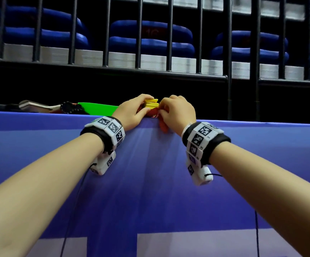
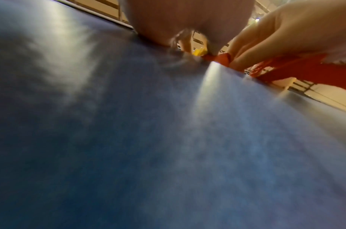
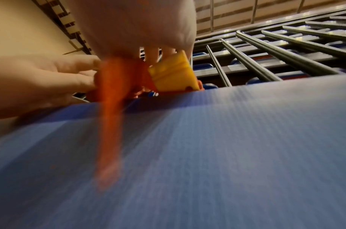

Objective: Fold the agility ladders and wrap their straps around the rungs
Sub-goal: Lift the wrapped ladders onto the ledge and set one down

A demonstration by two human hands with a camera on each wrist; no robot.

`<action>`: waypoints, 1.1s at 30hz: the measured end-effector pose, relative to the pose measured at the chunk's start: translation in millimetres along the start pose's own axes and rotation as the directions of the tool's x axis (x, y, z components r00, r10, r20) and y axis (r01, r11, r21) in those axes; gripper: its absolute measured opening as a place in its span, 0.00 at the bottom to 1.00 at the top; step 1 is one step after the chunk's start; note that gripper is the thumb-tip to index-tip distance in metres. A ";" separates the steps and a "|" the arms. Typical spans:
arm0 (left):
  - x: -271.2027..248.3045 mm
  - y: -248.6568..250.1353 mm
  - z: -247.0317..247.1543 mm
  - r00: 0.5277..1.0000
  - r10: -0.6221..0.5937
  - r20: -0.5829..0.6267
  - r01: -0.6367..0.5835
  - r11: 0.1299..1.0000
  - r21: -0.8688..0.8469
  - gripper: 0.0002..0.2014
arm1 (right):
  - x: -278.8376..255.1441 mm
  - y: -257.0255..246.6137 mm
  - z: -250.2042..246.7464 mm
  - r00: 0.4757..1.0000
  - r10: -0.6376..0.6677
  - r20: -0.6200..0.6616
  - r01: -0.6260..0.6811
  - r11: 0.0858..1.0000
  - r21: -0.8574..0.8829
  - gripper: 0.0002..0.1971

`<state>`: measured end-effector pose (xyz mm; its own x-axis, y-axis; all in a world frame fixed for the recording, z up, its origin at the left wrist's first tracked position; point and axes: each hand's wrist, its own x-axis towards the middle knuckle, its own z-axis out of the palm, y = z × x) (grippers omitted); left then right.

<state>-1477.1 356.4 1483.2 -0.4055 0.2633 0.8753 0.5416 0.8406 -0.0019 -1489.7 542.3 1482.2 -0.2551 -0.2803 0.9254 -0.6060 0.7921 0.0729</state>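
A stack of yellow rungs (image 1: pixel 151 104) lies at the top edge of a tall blue surface (image 1: pixel 150 173), with a red strap (image 1: pixel 153 113) bunched beneath it. My left hand (image 1: pixel 131 112) grips the stack from the left, fingers curled over its top. My right hand (image 1: pixel 176 112) pinches the red strap beside the stack. A loose red strap end (image 1: pixel 163 127) hangs down the blue face. The right wrist view shows the yellow rungs (image 3: pixel 174 75) end-on and the red strap (image 3: pixel 111 108) trailing down, blurred. The left wrist view catches a bit of yellow rung (image 2: pixel 257 52) and red strap (image 2: pixel 297 71).
Left of the stack lie a green flat piece (image 1: pixel 98 108), a dark round object (image 1: pixel 69 107) and a grey item (image 1: pixel 35 105). Behind runs a black metal railing (image 1: pixel 169 34) with rows of blue seats (image 1: pixel 150 39).
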 end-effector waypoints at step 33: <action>-12.7 18.5 -5.7 0.964 -0.264 -0.037 0.267 0.961 0.073 0.22 | 13.6 16.6 9.5 0.928 -0.023 0.372 0.002 0.998 0.057 0.20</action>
<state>-1457.7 366.0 1474.8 -0.5069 0.0140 0.8619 0.3591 0.9124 0.1964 -1510.4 546.5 1492.4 -0.5029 -0.4802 0.7187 -0.6488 0.7591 0.0533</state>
